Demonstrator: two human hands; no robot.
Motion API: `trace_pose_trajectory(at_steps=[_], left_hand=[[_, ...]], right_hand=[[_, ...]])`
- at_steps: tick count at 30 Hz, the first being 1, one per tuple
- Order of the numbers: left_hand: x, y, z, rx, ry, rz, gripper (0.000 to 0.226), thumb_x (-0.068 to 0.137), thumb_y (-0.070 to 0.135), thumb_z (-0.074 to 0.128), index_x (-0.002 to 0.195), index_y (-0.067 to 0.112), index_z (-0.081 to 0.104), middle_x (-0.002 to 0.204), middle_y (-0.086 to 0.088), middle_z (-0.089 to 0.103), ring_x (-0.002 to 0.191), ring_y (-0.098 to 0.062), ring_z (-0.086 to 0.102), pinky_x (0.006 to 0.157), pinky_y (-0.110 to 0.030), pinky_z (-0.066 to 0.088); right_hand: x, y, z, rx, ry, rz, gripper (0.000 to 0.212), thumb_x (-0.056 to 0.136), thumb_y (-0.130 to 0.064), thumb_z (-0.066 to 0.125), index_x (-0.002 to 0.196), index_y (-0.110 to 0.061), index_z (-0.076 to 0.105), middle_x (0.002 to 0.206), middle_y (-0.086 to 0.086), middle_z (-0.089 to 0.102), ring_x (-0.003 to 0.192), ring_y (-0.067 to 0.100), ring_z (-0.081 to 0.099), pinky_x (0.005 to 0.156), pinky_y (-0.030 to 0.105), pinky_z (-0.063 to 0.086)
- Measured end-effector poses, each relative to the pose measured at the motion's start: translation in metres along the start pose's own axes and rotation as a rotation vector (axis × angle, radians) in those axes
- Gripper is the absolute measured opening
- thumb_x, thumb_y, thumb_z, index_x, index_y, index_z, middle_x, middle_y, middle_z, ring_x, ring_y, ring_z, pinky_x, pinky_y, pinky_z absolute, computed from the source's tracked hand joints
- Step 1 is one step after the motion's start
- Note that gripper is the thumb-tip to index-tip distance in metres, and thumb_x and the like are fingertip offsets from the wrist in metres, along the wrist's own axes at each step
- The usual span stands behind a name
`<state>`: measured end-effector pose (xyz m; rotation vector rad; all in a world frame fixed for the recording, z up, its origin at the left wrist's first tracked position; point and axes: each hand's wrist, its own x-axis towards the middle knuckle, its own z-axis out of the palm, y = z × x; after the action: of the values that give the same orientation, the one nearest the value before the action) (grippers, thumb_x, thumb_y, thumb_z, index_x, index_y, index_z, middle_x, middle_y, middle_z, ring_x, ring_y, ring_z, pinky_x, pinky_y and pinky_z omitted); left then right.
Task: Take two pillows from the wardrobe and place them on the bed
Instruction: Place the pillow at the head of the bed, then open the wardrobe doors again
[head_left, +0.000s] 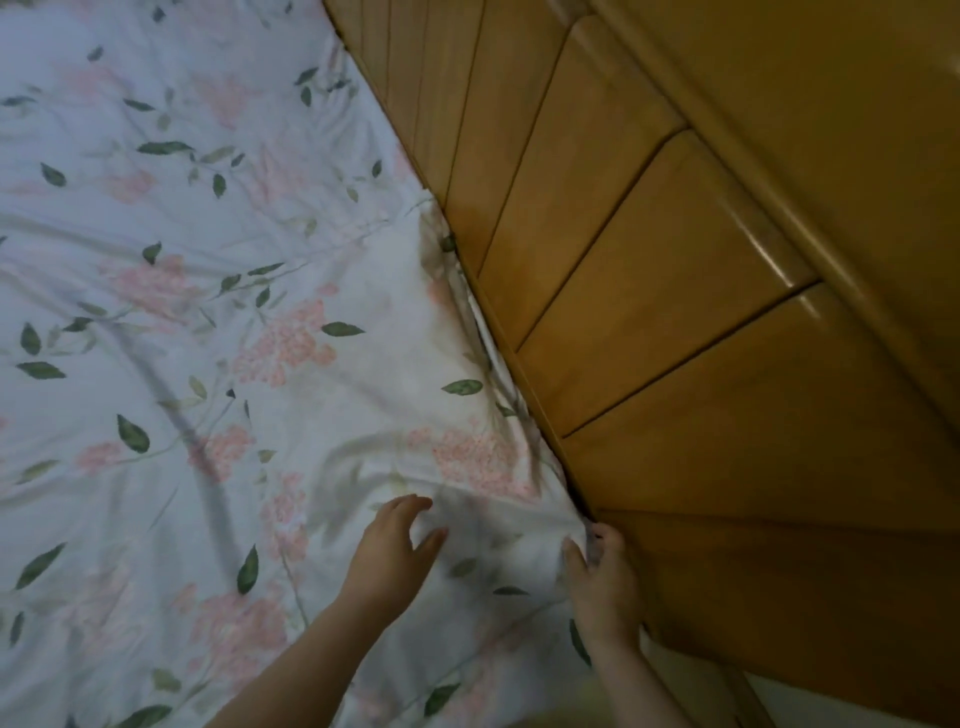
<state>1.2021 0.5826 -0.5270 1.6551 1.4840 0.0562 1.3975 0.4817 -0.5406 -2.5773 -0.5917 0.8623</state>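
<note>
- Head view: looks steeply down on a bed set against a wooden headboard.
- Headboard: honey-coloured vertical panels with rounded tops. It runs diagonally from the top centre to the lower right of the frame.
- Sheet: pale blue-white with pink blossom clusters and green leaves. It is creased in long folds and covers the visible mattress.
- Pillow: lies flat on the bed, with its far edge pushed up against the base of the headboard. The case carries the same floral print but reads slightly whiter than the sheet. Its left and near edges are hard to separate from the sheet.
- Left hand: reaches in from the bottom centre, over the near part of the pillow. The fingers are spread apart and gently curved, thumb held out, and they hold nothing. Whether the fingertips actually touch the fabric cannot be told.
- Right hand: at the pillow's corner, just beside the headboard. Thumb and fingers are closed together on the bunched corner fabric, pinching it.
- Both forearms are bare and enter from the lower edge, well apart from each other.
</note>
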Motion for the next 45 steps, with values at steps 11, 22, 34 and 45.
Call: trace_pose_trajectory(at_steps=[11,22,34,45], left_hand=[[-0.089,0.121,-0.066,-0.088,-0.02,0.312,0.037,0.09,0.036,0.055,0.124,0.022,0.055,0.124,0.007,0.059,0.108,-0.008,0.056,0.091,-0.023,0.045],[-0.203,0.285,-0.109,-0.165,-0.17,0.856,0.014,0.085,0.041,0.058,0.099,0.043,0.055,0.101,0.021,0.063,0.093,0.005,0.058,0.076,-0.017,0.048],[-0.403,0.43,-0.004,-0.218,-0.534,1.345,0.024,0.088,0.033,0.057,0.112,0.028,0.059,0.108,0.016,0.062,0.098,0.003,0.058,0.08,-0.013,0.048],[-0.616,0.467,0.131,-0.243,-0.9,1.62,0.02,0.088,0.029,0.058,0.108,0.029,0.059,0.105,0.015,0.064,0.095,0.004,0.059,0.075,-0.003,0.045]], right_hand=[[-0.113,-0.055,-0.118,0.392,0.201,-0.109,0.031,0.09,-0.04,0.056,0.116,-0.023,0.055,0.099,-0.012,0.059,0.091,0.006,0.057,0.068,0.016,0.044],[-0.233,-0.061,-0.294,0.647,0.697,-0.333,0.026,0.087,-0.047,0.055,0.112,-0.037,0.052,0.1,-0.022,0.058,0.093,-0.006,0.056,0.073,0.015,0.044],[-0.38,0.093,-0.453,0.621,1.285,-0.213,0.019,0.09,-0.029,0.058,0.108,-0.023,0.058,0.087,-0.013,0.064,0.081,0.004,0.062,0.062,0.006,0.044],[-0.543,0.263,-0.522,0.507,1.689,0.037,0.017,0.09,-0.031,0.056,0.107,-0.026,0.058,0.086,-0.016,0.062,0.082,0.004,0.062,0.061,0.007,0.044]])
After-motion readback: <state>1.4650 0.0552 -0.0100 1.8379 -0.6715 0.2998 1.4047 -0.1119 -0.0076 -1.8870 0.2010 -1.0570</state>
